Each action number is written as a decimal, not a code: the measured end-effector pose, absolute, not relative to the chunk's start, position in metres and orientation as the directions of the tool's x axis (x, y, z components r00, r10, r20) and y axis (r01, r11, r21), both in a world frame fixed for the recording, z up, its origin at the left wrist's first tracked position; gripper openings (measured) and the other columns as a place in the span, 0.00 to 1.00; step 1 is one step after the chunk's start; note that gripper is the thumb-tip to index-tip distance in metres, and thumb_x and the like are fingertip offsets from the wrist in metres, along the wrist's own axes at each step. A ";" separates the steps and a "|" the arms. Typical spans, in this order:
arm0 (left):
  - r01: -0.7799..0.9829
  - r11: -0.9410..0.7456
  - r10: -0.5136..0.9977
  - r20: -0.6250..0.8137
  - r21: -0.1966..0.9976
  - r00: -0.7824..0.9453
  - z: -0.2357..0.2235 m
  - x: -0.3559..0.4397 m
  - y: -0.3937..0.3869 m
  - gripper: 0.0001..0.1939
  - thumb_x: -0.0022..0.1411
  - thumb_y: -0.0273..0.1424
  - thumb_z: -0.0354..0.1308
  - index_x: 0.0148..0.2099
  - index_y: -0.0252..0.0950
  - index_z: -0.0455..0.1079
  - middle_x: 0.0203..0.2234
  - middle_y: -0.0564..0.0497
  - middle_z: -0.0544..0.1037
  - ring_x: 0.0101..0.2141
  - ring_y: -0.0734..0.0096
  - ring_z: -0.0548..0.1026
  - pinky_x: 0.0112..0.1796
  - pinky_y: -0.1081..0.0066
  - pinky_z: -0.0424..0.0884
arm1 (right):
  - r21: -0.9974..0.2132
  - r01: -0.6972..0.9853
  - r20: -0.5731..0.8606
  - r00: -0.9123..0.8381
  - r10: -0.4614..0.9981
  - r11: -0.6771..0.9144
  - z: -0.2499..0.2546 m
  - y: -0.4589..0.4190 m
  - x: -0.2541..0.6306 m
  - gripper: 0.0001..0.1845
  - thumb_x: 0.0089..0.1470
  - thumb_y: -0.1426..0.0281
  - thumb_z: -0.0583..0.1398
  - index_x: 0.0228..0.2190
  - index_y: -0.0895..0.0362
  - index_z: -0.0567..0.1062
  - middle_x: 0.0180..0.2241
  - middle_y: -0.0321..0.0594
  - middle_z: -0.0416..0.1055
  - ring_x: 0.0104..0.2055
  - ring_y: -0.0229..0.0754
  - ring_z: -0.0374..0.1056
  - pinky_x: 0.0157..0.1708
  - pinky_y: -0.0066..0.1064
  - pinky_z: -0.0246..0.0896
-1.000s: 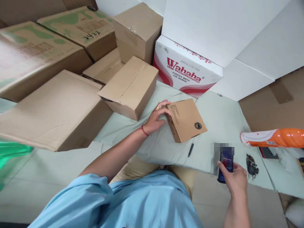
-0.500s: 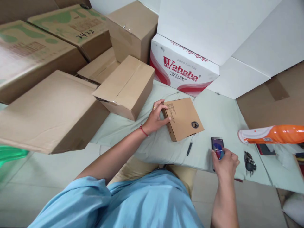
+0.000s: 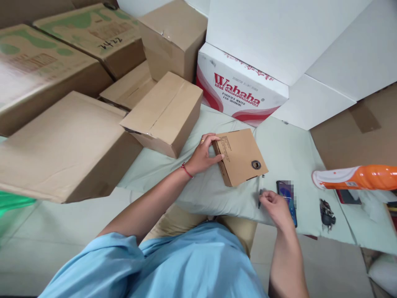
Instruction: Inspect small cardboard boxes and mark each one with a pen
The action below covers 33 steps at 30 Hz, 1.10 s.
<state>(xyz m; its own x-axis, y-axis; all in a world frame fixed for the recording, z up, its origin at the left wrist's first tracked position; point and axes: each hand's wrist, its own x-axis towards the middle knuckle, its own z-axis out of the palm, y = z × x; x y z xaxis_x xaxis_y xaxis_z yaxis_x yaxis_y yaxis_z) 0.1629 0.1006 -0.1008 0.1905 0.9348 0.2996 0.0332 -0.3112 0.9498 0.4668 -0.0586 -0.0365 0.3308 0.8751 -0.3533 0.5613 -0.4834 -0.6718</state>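
My left hand (image 3: 206,154) grips the left edge of a small flat cardboard box (image 3: 243,155), thumb on its top face and fingers at the far left corner. The box has printed lines of text and a dark round mark near its right corner. My right hand (image 3: 276,205) pinches a dark pen (image 3: 259,199) between thumb and fingers, close to the front edge of the cloth-covered table (image 3: 217,198). Just right of that hand lies a smartphone (image 3: 285,194) with its screen lit, partly covered by the hand.
Several cardboard boxes, among them a closed one (image 3: 166,109), fill the left side. A white Wahaha water carton (image 3: 238,89) stands behind. To the right lie a bunch of keys (image 3: 327,215) and an orange-and-white bottle (image 3: 359,177) on its side.
My right hand has let go of the phone and moved left, taking hold of the pen. The pen has shifted a little right. My left hand stays on the box.
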 end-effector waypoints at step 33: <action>0.099 -0.401 0.895 0.366 0.911 0.256 -0.108 0.160 0.104 0.28 0.62 0.35 0.70 0.62 0.42 0.67 0.62 0.40 0.64 0.67 0.52 0.65 0.69 0.45 0.65 | -0.882 0.457 0.111 0.441 0.891 -0.116 -0.021 0.006 0.423 0.07 0.50 0.66 0.62 0.31 0.55 0.78 0.20 0.29 0.70 0.23 0.38 0.63 0.27 0.30 0.56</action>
